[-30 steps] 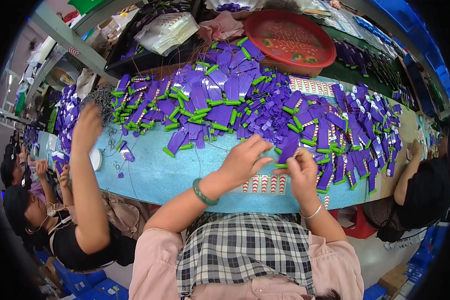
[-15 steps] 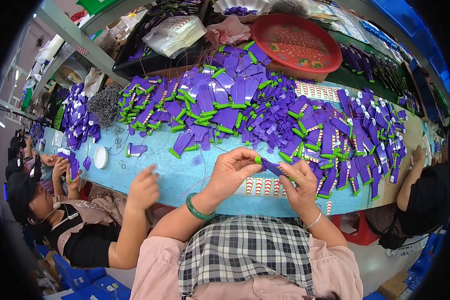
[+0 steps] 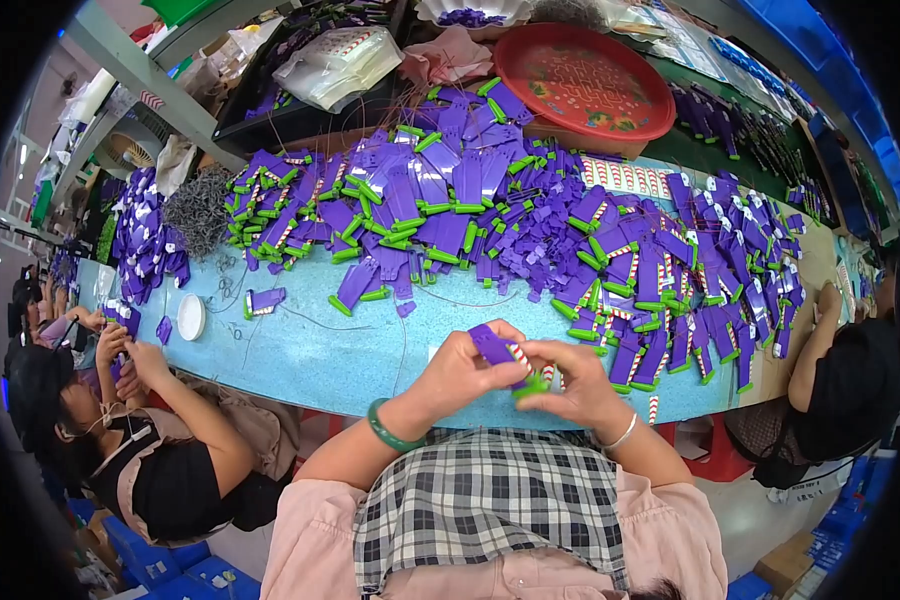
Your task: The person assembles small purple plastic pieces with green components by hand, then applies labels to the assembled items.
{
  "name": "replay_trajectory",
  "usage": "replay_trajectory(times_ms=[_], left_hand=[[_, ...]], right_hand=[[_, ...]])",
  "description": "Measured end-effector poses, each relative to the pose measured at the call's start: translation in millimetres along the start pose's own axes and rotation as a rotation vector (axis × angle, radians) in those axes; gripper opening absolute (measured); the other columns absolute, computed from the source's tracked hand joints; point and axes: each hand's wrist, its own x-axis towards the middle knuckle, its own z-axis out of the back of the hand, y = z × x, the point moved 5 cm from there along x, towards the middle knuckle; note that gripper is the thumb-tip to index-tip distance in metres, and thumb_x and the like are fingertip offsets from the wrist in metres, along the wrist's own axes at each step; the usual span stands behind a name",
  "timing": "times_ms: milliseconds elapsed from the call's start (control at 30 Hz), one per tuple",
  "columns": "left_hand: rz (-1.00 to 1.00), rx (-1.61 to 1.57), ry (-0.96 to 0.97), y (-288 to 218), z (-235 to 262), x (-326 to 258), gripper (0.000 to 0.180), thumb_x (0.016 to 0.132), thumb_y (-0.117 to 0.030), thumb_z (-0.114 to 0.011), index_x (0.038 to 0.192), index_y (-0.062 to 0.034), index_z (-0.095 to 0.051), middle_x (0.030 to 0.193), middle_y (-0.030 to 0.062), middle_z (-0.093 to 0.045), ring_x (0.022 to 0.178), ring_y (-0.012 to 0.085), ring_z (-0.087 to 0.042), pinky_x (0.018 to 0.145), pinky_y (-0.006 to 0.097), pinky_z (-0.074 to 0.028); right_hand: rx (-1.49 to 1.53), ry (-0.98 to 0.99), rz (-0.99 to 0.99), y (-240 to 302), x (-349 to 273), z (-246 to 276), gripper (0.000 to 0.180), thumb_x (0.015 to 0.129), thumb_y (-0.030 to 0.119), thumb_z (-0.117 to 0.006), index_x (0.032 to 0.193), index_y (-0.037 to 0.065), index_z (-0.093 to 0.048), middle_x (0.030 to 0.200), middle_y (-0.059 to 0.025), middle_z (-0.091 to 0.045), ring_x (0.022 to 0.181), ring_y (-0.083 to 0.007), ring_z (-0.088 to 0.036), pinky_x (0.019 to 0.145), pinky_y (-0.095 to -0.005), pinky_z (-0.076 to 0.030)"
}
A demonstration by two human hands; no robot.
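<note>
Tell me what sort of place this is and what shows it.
Most likely an assembly workshop or factory: heaped purple and green pieces cover much of a long blue table, co-workers flank the person, whose left hand and right hand hold one similar piece.

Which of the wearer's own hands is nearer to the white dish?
Left. The left hand is right of the white dish and closer to the wearer; the right hand is farther right, beyond the left.
</note>
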Motion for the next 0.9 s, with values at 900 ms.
replay_trajectory(times_ms=[900], left_hand=[[-0.487, 0.261, -0.441, -47, 59, -25, 0.020, 0.099, -0.014, -0.042, 0.110, 0.0008, -0.048, 0.091, 0.0083, -0.062, 0.079, 0.0134, -0.060, 0.073, 0.028, -0.049]], right_hand=[[-0.848, 0.058, 0.111, -27, 61, 29, 0.007, 0.071, 0.001, -0.063, 0.078, 0.001, -0.065, 0.080, -0.0087, -0.061, 0.072, -0.0213, -0.058, 0.061, -0.0289, -0.049]])
